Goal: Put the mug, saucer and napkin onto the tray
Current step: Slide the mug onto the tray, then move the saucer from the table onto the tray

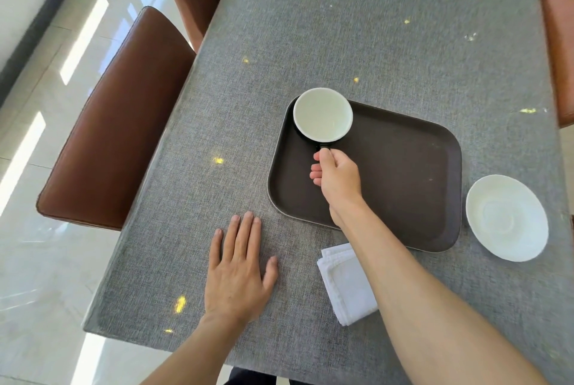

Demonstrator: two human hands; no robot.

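In the tray's (403,167) far-left corner stands the mug (323,114), its handle pinched by the right hand (337,179): first step nearly done. Next, release it, then fetch the saucer (507,217) right of the tray and the napkin (346,285) near it. The left hand (239,273) lies flat, fingers spread, on the table (341,27).

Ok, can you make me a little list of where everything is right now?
mug: at the tray's far left corner, handle held by right hand
tray: dark, on the grey table
saucer: on the table, right of the tray
napkin: folded, on the table, partly under the right forearm
left hand: flat on the table, empty
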